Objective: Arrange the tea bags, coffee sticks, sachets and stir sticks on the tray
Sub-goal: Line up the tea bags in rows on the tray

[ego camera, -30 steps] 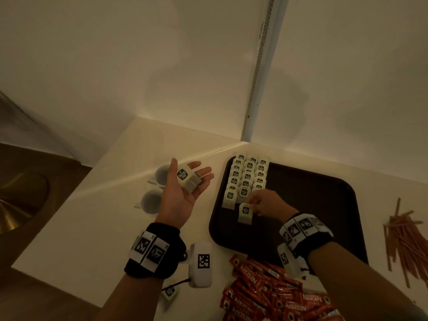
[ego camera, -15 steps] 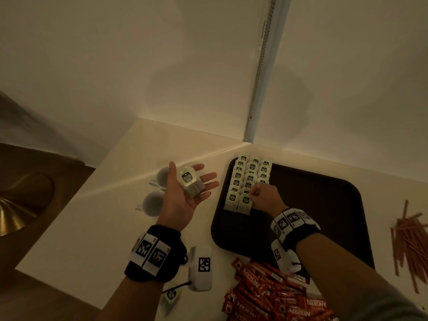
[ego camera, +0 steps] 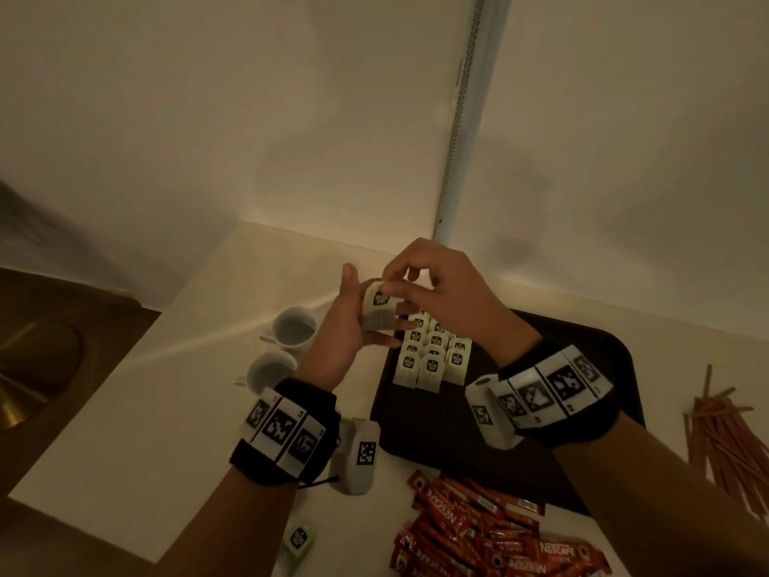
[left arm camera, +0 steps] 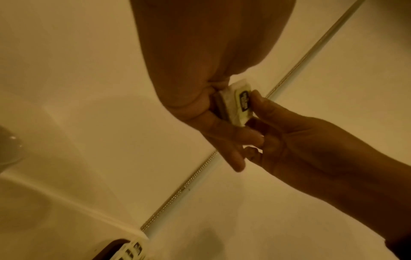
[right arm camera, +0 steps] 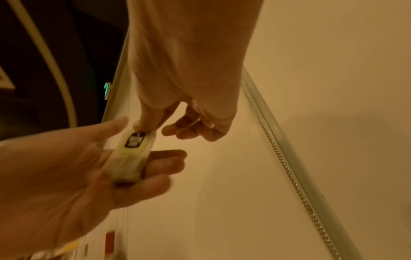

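So my left hand (ego camera: 345, 326) was up over the table's (ego camera: 125, 410) back corner, palm up, cradling a small stack of tea bags (ego camera: 378, 310) on straight-ish fingers (right arm camera: 164, 160), not really clamped around it. My right hand (ego camera: 441, 285) had come across from above, and its thumb and forefinger were pinching the top bag at its upper edge; the other fingers (right arm camera: 189, 130) were loosely curled beside it, holding nothing. The wrist views both showed that pinch pretty clearly.

On the tray (ego camera: 582, 360), the laid-out bags (ego camera: 432, 360) sat in three tight columns at the back left corner, labels up, overlapping like shingles. The coffee sticks (ego camera: 478, 530) were in a messy pile on the table just in front of the tray, the stir sticks (ego camera: 724, 439) in a loose bundle off to its right. One stray bag (ego camera: 298, 538) lay near the front edge, and two white cups (ego camera: 279, 351) stood left of the tray.
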### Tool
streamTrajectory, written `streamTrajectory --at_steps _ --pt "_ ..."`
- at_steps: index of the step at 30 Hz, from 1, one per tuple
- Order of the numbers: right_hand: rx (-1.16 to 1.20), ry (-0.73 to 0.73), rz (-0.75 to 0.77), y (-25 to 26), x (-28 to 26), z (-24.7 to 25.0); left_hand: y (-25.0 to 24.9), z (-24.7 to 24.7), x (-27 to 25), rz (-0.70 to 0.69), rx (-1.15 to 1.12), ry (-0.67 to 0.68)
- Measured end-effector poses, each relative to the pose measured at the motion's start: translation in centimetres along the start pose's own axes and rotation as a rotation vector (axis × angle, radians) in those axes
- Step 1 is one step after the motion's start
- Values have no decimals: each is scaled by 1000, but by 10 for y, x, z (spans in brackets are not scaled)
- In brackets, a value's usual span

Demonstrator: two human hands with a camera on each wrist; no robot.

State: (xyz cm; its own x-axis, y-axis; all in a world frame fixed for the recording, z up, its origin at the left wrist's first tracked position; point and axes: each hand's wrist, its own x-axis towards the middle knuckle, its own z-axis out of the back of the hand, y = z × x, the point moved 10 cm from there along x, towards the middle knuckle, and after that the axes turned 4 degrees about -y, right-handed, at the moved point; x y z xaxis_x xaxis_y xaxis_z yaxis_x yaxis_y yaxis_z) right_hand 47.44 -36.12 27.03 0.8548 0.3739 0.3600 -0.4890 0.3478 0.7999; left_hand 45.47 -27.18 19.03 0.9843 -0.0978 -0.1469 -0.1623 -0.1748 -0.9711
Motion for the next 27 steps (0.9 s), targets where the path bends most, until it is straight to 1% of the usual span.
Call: streamTrajectory --at_steps 2,4,5,7,10,12,14,18,21,24,27 --pt "50 -72 6 6 2 17 -21 0 -5 -165 0 -9" --pt "106 -143 2 11 3 30 -40 8 -13 -330 -5 -87" --pt "118 -168 8 13 4 35 -45 12 -17 -373 -23 -135" --pt "118 -192 19 18 4 39 -51 14 -21 -419 -56 -177" --pt "105 -187 24 25 4 39 -53 12 -24 -428 -100 -165" --pt "73 -169 32 32 3 38 -54 8 -25 -439 -78 -142" --pt "21 -147 70 44 3 36 -53 1 -26 -430 -80 -94" --pt "-77 -115 133 63 1 33 -48 -6 -28 -387 -183 -30" --pt "-113 -120 110 66 2 35 -46 -13 -28 -374 -193 14" --pt "-98 -156 99 69 3 41 -43 -13 -27 -365 -195 7" --pt "-70 -185 78 68 4 46 -43 -11 -27 -363 -263 3"
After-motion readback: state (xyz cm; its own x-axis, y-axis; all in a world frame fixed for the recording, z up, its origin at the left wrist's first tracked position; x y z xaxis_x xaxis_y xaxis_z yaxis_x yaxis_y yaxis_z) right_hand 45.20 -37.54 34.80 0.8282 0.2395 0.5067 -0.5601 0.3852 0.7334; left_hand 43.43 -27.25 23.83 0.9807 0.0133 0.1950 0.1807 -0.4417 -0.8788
